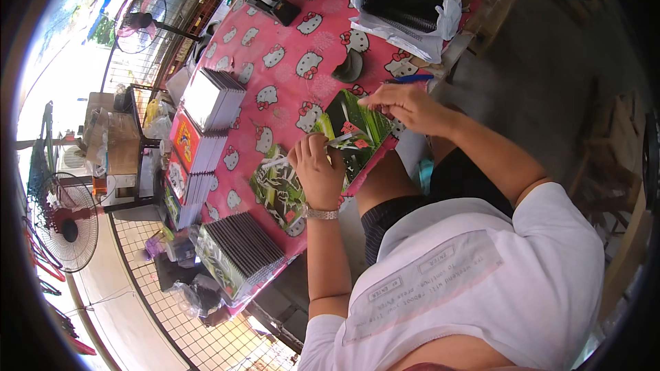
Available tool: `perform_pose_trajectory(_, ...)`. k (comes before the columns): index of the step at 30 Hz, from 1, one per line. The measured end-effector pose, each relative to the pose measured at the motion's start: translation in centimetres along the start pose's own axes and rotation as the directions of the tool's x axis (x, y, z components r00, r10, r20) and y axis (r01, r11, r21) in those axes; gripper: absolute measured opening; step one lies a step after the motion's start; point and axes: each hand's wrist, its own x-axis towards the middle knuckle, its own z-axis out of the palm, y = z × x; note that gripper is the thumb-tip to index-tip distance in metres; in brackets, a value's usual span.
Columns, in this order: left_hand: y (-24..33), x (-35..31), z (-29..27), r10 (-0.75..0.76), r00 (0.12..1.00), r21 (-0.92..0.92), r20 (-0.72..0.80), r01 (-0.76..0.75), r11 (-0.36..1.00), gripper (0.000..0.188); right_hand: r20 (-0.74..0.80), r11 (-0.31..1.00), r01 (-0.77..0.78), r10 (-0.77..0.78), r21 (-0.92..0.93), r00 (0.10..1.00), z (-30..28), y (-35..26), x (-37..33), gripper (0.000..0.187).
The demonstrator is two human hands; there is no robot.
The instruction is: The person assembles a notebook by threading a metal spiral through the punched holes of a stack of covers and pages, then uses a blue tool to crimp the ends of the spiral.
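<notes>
So we've got our left hand [318, 167] palm-down, fingers [314, 148] curled, left forearm [324, 254] reaching straight ahead, and our right hand [411, 106] angled leftward, fingers bunched, elbow [531, 182] bent.

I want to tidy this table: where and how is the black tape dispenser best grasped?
Probably across the long sides of the black tape dispenser, coming from above on the side nearer the person: its body looks low and elongated, and pink tablecloth borders it there.
</notes>
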Motion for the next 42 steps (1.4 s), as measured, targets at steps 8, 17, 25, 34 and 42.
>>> perform_pose_trajectory(8,0.9,-1.1,-0.6,0.055,0.997,-0.017,-0.053,-0.056,0.998,0.028,0.005,0.938,0.207,-0.214,-0.279,0.977,1.9,-0.6,0.4,0.033)
perform_pose_trajectory(17,1.1,-1.5,-1.1,0.042,0.998,-0.043,-0.053,-0.044,0.998,0.023,-0.029,0.901,0.318,-0.341,-0.297,0.940,4.0,-1.9,0.6,0.028)
perform_pose_trajectory(25,0.8,-2.0,-0.8,0.015,0.998,-0.043,-0.057,-0.018,0.999,0.021,-0.027,0.873,0.358,-0.388,-0.332,0.921,4.5,-2.4,-0.2,0.024)
perform_pose_trajectory(34,2.0,-0.7,0.4,0.052,0.998,0.017,-0.029,-0.052,0.999,0.042,-0.002,0.917,0.162,-0.174,-0.364,0.985,4.2,-4.3,-0.3,0.038)
perform_pose_trajectory(42,2.4,-1.3,-0.1,0.075,0.997,0.012,0.020,-0.076,0.997,0.032,0.112,0.769,0.240,-0.217,-0.593,0.970,3.9,-5.9,-0.3,0.034)
